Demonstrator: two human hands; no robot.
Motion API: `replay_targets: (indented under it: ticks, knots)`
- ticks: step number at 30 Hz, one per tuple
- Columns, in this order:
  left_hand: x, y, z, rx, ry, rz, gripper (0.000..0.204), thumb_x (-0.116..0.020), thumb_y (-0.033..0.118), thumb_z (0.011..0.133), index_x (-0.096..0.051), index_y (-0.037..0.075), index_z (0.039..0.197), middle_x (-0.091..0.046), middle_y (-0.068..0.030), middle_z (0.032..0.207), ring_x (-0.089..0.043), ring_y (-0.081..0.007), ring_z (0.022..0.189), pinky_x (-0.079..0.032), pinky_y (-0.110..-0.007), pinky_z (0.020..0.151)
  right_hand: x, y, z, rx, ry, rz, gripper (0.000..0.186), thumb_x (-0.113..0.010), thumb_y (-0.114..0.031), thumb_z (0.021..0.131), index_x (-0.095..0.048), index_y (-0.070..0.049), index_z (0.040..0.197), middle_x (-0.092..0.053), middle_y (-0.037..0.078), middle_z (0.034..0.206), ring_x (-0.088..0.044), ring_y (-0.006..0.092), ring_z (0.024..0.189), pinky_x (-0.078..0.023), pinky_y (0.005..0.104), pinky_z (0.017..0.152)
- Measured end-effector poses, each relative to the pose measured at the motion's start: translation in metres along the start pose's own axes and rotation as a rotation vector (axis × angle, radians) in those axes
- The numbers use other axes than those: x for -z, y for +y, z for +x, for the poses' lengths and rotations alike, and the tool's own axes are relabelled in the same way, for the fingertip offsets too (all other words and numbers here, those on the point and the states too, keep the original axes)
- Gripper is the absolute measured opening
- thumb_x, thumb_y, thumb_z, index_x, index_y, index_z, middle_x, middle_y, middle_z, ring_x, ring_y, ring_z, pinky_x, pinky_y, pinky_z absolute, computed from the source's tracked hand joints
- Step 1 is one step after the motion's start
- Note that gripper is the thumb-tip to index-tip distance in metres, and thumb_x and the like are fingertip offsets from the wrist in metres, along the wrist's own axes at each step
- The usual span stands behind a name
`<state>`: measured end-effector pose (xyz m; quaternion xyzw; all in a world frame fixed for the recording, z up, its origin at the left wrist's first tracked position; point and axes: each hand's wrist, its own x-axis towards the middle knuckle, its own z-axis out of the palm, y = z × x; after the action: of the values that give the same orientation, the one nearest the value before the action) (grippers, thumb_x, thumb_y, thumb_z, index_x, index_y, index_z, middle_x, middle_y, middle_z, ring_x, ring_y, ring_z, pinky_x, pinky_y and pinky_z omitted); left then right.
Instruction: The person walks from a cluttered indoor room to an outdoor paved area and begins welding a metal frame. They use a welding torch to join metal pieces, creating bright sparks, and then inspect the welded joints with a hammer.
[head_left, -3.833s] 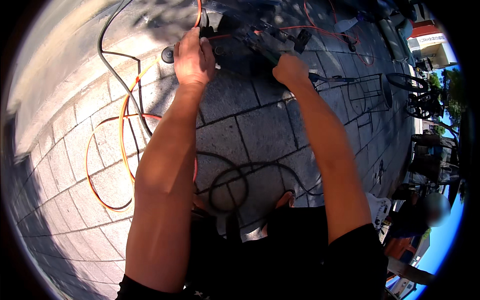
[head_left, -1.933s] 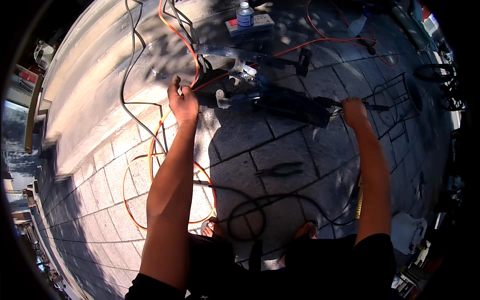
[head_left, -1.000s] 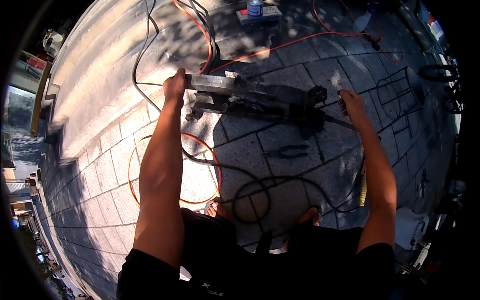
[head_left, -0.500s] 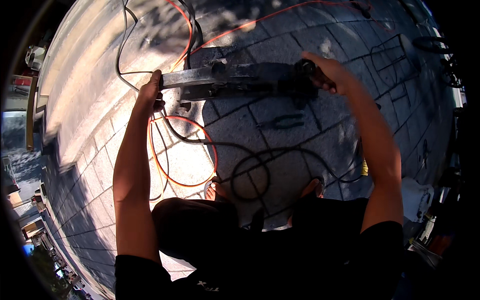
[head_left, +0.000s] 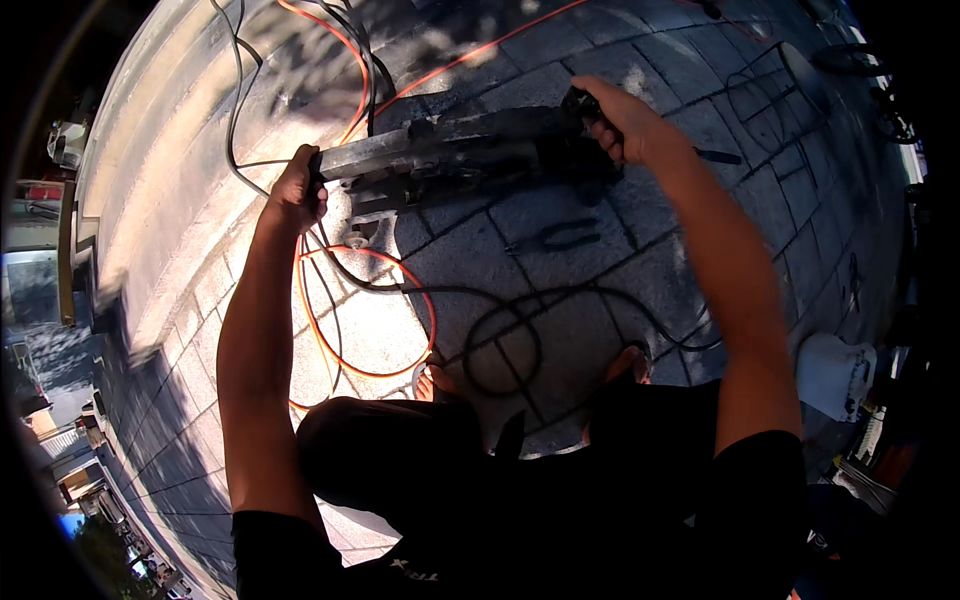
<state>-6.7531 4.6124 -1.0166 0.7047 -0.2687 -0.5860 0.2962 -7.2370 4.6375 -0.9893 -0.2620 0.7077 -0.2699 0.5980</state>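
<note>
A long, dark, worn metal frame part (head_left: 440,150) is held crosswise in front of me, its right end a little higher than its left. At its pale left end, my left hand (head_left: 299,190) is closed around the bar, thumb on top. My right hand (head_left: 618,125) is wrapped round the black right end. Much of the part's underside is in shadow, and its exact kind is unclear. Dark-handled pliers (head_left: 555,237) lie on the paving just below it. Beside my right forearm is a thin dark tool (head_left: 718,157).
An orange cord (head_left: 434,320) and a black hose (head_left: 540,350) loop over the paving stones (head_left: 570,400) near my feet. More cables (head_left: 232,110) run at the upper left by pale steps (head_left: 150,210). A white container (head_left: 836,378) stands at right, with a dark wheel (head_left: 850,60) farther off.
The right end of the metal part has risen and shifted slightly left with my right hand. My left hand keeps its hold. The thin dark tool has come into sight.
</note>
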Motion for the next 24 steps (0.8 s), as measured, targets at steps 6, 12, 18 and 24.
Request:
replay_targets:
  ticks: [6,12,18,24]
  knots:
    - [-0.010,-0.012,-0.002,-0.007,0.077,-0.071,0.040,-0.065,0.058,0.091,-0.052,0.022,0.078,-0.046,0.0067,0.059,-0.041,-0.0082,0.042,-0.036,-0.025,0.040,-0.001,0.004,0.003,0.039,0.050,0.025,0.057,-0.063,-0.064,0.098,-0.059,-0.009,0.085,-0.048,-0.004,0.063,-0.037,0.0025,0.044,-0.026,0.0225,0.040]
    - [-0.015,-0.017,0.000,0.029,0.118,-0.186,0.032,-0.068,0.054,0.087,-0.053,0.028,0.077,-0.047,0.0077,0.063,-0.037,-0.0071,0.044,-0.031,-0.025,0.042,0.003,-0.008,0.015,0.054,0.109,-0.023,0.048,-0.061,-0.058,0.099,-0.061,-0.013,0.083,-0.053,-0.005,0.065,-0.036,0.0010,0.046,-0.026,0.0216,0.042]
    - [-0.022,0.002,-0.012,-0.021,0.051,-0.246,0.032,-0.069,0.050,0.091,-0.054,0.025,0.076,-0.054,0.0051,0.062,-0.035,-0.0066,0.038,-0.033,-0.020,0.031,0.031,-0.002,0.030,0.071,0.070,-0.059,0.046,-0.059,-0.056,0.100,-0.064,-0.014,0.085,-0.056,-0.005,0.066,-0.036,-0.0010,0.044,-0.028,0.0196,0.039]
    - [-0.076,0.044,-0.040,-0.156,0.070,-0.136,0.041,-0.070,0.052,0.093,-0.049,0.024,0.072,-0.040,0.0068,0.052,-0.032,-0.0086,0.035,-0.025,-0.025,0.031,0.075,0.016,-0.004,0.017,0.126,0.026,0.051,-0.059,-0.058,0.100,-0.066,-0.010,0.083,-0.049,-0.008,0.055,-0.037,-0.0017,0.041,-0.031,0.0179,0.035]
